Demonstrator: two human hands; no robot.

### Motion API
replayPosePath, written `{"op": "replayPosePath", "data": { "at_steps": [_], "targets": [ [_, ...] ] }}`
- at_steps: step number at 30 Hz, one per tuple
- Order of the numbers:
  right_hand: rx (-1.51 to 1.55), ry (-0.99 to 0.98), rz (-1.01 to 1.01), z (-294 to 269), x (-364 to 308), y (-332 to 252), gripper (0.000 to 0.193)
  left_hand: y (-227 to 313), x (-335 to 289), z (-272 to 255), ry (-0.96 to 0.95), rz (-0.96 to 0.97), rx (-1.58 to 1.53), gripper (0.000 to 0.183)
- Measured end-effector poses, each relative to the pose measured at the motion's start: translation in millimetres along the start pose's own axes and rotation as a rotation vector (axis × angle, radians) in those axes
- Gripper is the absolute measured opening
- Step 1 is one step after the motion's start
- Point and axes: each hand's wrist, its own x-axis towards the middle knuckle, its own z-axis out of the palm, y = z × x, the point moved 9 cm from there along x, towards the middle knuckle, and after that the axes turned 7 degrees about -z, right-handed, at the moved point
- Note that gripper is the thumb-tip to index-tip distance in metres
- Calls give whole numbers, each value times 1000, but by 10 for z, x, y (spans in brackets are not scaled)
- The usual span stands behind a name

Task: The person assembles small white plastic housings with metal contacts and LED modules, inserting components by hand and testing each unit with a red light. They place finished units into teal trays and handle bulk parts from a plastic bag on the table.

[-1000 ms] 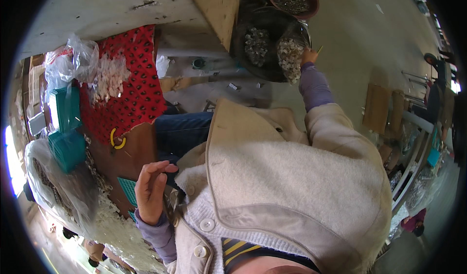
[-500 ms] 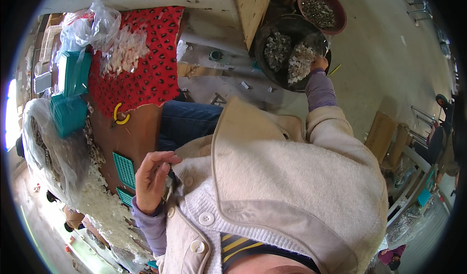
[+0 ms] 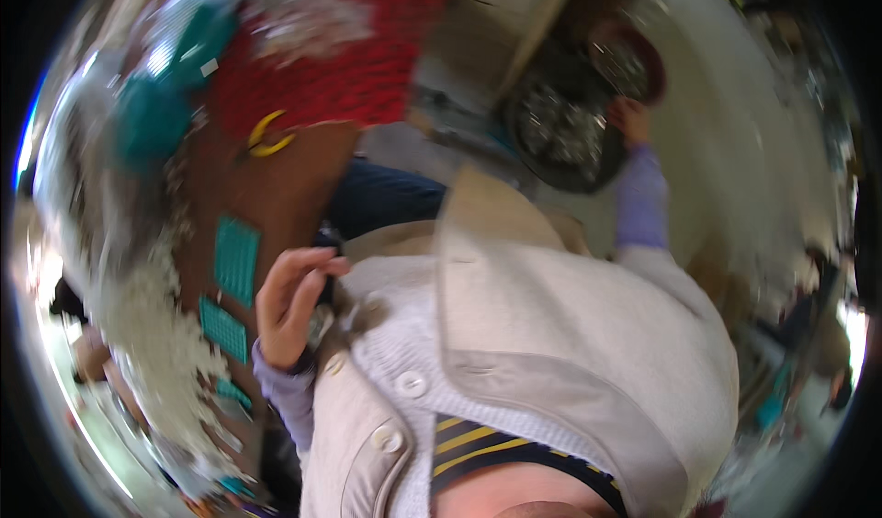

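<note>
My left hand (image 3: 292, 302) is raised beside my vest, fingers bent and apart, with nothing visible in it. Beside it on the brown table lie perforated green plastic trays (image 3: 236, 261). My right hand (image 3: 631, 121) reaches down to where a round black tub (image 3: 588, 185) meets a dark red bowl (image 3: 654, 68). Blur hides its fingers, so I cannot make out any hold. Shiny, clear-looking small pieces (image 3: 556, 125) are heaped in the tub. Similar small bits (image 3: 620, 66) fill the bowl.
A yellow-handled hand tool (image 3: 271, 136) lies on the brown table (image 3: 243, 182) near a red patterned cloth (image 3: 386, 68) bearing pale pieces. Teal baskets (image 3: 152, 123), clear plastic bags (image 3: 78, 159) and a whitish heap (image 3: 152, 334) line the left side. A wooden panel (image 3: 542, 31) stands by the tub.
My right hand has moved from over the tub's pieces to its rim beside the red bowl. The whole view has swung and blurred. My left hand keeps its pose.
</note>
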Motion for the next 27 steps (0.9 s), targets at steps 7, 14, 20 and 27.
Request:
{"op": "replayPosePath", "data": {
  "at_steps": [7,14,20,27],
  "targets": [
    [53,-1401,-277,2398,-2354,-3239,29,-94,-375,-218,-5,214,-162,22],
    [-245,-1876,-517,4098,-4304,-3955,25,-321,-1174,-1210,453,234,-60,23],
    [-197,-1876,-726,4946,-5141,-4101,22,-470,-1868,-1990,711,224,81,22],
    [-404,-1795,-1154,5371,-5347,-4067,25,-926,-2433,-2873,1163,-277,549,34]
  ]
}}
